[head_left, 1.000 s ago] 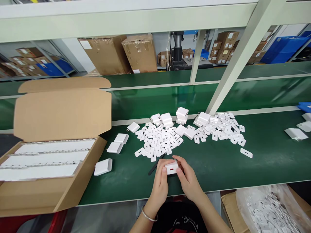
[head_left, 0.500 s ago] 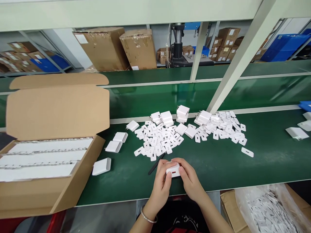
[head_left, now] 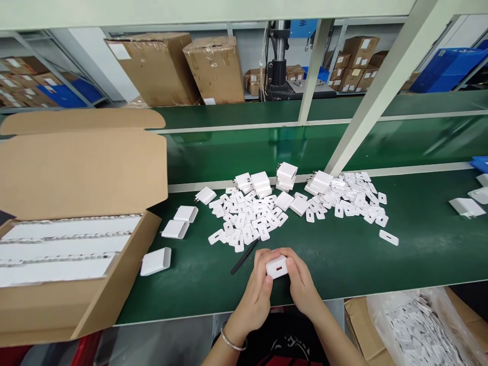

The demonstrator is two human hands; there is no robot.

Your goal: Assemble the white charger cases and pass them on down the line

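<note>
Between my hands, over the front part of the green bench (head_left: pixel 343 264), is a white charger (head_left: pixel 277 267) with its red-marked USB port facing me. My left hand (head_left: pixel 259 290) is closed around its left side. On the right, my right hand (head_left: pixel 301 284) grips the charger's other side with thumb and fingers. A black tweezer-like tool (head_left: pixel 244 258) lies just left of my hands. Behind it spreads a pile of small white cover plates (head_left: pixel 244 221) with slots. Several white chargers (head_left: pixel 261 184) with metal prongs stand behind the plates.
An open cardboard box (head_left: pixel 114 284) with rows of white pieces stands at left, loose chargers (head_left: pixel 156 261) beside it. More cover plates (head_left: pixel 353 198) lie at right. A slanted post (head_left: pixel 366 96) rises behind. Below the front edge, a plastic bag (head_left: pixel 427 325) holds many small pieces.
My hands and the charger have shifted slightly right, and the charger's port face is tilted a little differently. The camera view has moved slightly; the bench items stay put.
</note>
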